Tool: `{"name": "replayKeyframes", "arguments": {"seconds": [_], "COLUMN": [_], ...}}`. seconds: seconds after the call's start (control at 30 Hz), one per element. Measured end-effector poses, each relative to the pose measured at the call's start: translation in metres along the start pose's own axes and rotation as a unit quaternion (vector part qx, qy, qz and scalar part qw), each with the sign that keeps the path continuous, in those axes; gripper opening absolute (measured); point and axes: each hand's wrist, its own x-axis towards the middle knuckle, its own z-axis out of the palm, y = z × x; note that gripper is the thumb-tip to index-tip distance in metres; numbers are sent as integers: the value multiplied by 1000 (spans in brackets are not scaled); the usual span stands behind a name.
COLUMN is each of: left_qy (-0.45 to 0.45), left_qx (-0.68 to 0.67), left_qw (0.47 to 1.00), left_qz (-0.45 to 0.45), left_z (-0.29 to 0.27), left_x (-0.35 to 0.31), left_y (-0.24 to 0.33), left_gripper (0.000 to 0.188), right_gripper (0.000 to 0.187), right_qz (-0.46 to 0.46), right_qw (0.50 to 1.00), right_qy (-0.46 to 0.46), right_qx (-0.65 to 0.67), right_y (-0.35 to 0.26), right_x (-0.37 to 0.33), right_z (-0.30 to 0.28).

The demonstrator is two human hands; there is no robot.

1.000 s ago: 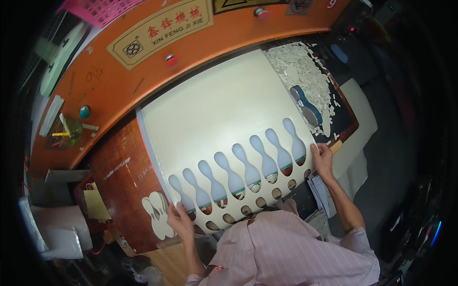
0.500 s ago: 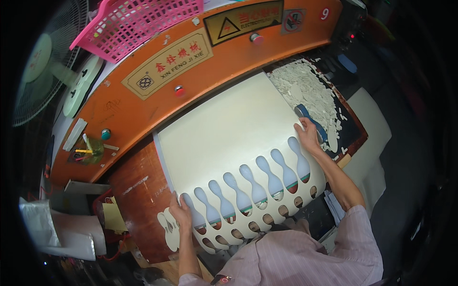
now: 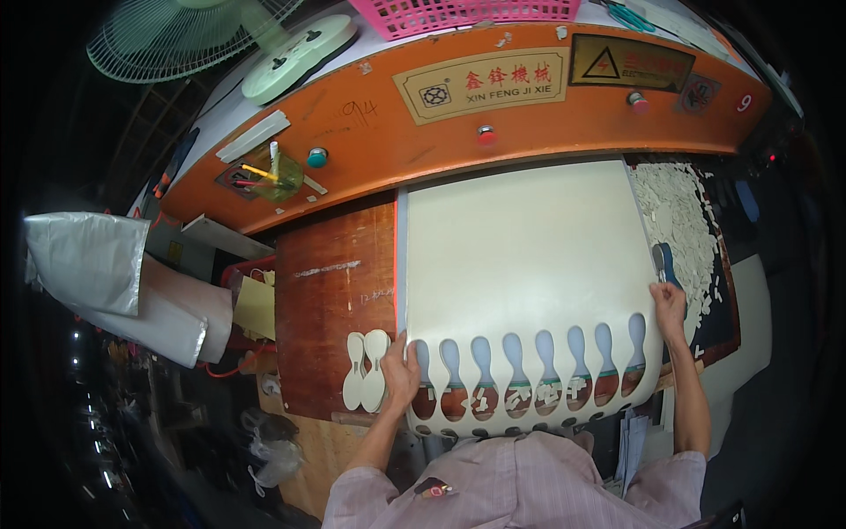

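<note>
A large cream sheet (image 3: pixel 529 238) with a row of sole-shaped cutouts lies on a pale blue board (image 3: pixel 403 264). Its near end curls down against my body. My left hand (image 3: pixel 402 375) grips the sheet's left edge beside the cutouts. On the right edge, a little farther up, my right hand (image 3: pixel 670 309) pinches the sheet between thumb and fingers. A dark blue, metal-edged curved tool (image 3: pixel 667 264) sits just beyond the right hand, partly hidden. Left of my left hand lie two small stacks of cream sole-shaped pieces (image 3: pixel 375 370).
An orange machine beam (image 3: pixel 379 150) with buttons spans the far side. Cream scraps (image 3: pixel 683 229) heap at the right. The red-brown table (image 3: pixel 326 300) extends left, near a silvery bag (image 3: pixel 97 264). A fan (image 3: pixel 194 35) and pink basket (image 3: pixel 458 16) stand behind the beam.
My view has turned, so the bench looks straighter. The sheet has slid toward me over the board; red table and scraps show through more of the cutouts. Both hands keep hold of its edges.
</note>
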Motion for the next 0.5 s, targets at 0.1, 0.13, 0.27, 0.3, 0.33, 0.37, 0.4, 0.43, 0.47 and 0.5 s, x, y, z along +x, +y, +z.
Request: {"name": "replayKeyframes", "arguments": {"seconds": [0.1,0.13,0.27,0.3,0.33,0.37,0.4,0.43,0.47,0.5], "left_qy": [-17,-11,-7,-5,12,1,-5,-24,-33,-27], "left_qx": [-52,-32,-40,-37,-46,-35,-37,-36,-26,-30], "left_qw": [998,999,999,999,999,999,999,997,996,998], "left_qz": [-39,-20,-19,-4,7,-1,-23,-63,-75,-56], "left_z": [-7,-7,-7,-6,-6,-6,-5,-5,-4,-4], "left_x": [-12,-11,-9,-10,-17,-23,-29,-33,-34,-34], "left_y": [-15,-20,-25,-23,-20,-17,-15,-14,-14,-15], "left_gripper": [31,32,32,32,32,32,32,32,33,34], "right_gripper": [25,26,28,30,32,33,34,35,35,35], "right_qz": [21,12,-45,-26,-29,-15,-25,-17,27,-12], "right_qw": [999,999,997,999,999,999,998,997,994,992], "right_qy": [-40,-41,-50,-30,-33,-39,-35,-34,-23,-29], "right_qx": [2,1,46,7,-7,-14,-43,-65,-108,-125], "right_y": [-1,-3,-10,-11,-12,-13,-14,-15,-16,-17], "right_x": [-11,-10,-2,-2,-5,-8,-12,-16,-18,-19], "right_z": [-3,-2,2,4,4,4,5,5,5,4]}}
